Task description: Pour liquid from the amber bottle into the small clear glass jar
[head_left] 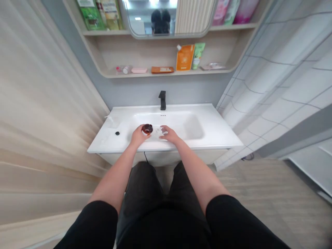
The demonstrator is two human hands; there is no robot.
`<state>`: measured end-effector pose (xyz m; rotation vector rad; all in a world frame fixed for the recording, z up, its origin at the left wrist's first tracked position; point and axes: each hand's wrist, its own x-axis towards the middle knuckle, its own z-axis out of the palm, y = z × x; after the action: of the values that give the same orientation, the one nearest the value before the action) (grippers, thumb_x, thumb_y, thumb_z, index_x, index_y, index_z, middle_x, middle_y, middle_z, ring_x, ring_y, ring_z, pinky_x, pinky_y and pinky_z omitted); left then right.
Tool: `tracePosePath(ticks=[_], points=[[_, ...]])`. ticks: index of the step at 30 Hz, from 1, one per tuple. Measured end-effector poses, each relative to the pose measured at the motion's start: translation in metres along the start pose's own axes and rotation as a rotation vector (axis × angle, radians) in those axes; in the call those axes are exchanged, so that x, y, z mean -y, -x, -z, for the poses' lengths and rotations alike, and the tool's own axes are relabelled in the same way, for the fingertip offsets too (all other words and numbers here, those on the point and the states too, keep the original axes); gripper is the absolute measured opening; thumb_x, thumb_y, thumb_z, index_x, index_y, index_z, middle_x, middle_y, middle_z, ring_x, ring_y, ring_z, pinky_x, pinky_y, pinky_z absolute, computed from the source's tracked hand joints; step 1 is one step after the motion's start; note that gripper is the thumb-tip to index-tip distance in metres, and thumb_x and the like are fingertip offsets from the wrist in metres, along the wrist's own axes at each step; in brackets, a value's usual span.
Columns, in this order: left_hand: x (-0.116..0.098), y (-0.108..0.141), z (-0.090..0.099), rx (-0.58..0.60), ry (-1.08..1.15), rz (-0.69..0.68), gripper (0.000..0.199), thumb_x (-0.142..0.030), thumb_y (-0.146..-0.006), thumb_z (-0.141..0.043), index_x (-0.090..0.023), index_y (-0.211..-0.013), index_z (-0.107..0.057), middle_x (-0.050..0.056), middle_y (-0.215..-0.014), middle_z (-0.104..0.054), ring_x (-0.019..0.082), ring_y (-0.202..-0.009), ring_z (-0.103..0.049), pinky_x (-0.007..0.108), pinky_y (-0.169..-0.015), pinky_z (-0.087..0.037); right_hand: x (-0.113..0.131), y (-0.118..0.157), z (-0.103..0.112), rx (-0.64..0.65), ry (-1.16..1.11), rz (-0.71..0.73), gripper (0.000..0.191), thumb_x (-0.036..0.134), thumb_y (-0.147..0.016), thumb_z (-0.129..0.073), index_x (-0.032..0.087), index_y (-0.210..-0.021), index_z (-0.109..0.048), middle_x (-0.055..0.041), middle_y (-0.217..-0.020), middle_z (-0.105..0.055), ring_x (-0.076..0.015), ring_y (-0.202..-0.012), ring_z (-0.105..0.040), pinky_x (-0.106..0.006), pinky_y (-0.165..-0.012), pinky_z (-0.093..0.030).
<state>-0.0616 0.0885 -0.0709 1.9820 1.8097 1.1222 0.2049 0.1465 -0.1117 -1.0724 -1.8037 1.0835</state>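
My left hand (pixel 138 136) is closed around a brown bottle (pixel 147 129) with a dark, glossy top, above the front of the white sink (pixel 193 128). Just to the right, my right hand (pixel 170 134) pinches a crumpled white tissue (pixel 160 131) close to the bottle. A small gap seems to separate the tissue from the bottle. On the counter left of the basin lies a small black cap (pixel 117 133). Behind the cap stands a clear, pale container (pixel 112 121), its outline faint against the white.
A black faucet (pixel 162 100) rises behind the basin. Above it, a shelf (pixel 140 74) carries an orange pouch (pixel 185 57), a green tube (pixel 198 56) and several small items. A mirror (pixel 153 20) hangs higher up. A beige curtain (pixel 46 121) borders the left side.
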Motion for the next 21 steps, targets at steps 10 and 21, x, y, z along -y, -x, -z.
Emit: tracePosePath(ticks=[10,21], points=[[0.006,0.001,-0.008,0.035,-0.191,-0.093,0.070,-0.027,-0.076,-0.091,-0.024,-0.142,-0.066,0.011,-0.139,-0.075,0.034,-0.129,-0.071,0.046,-0.117,-0.056,0.007,0.003,0.001,-0.003,0.044,-0.024,0.082,0.025,-0.064,-0.098,0.027,-0.141,-0.070,-0.0054,-0.119,-0.076,-0.0233,-0.106,-0.073,-0.038,-0.097,-0.060],[-0.005,0.005,-0.004,0.046,-0.338,-0.104,0.069,-0.029,-0.080,-0.088,-0.026,-0.146,-0.066,0.012,-0.139,-0.075,0.036,-0.126,-0.070,0.046,-0.110,-0.055,0.009,0.003,0.002,-0.005,0.062,-0.027,0.085,0.023,-0.062,-0.098,0.027,-0.142,-0.071,-0.0050,-0.120,-0.077,-0.0239,-0.105,-0.073,-0.039,-0.100,-0.059]])
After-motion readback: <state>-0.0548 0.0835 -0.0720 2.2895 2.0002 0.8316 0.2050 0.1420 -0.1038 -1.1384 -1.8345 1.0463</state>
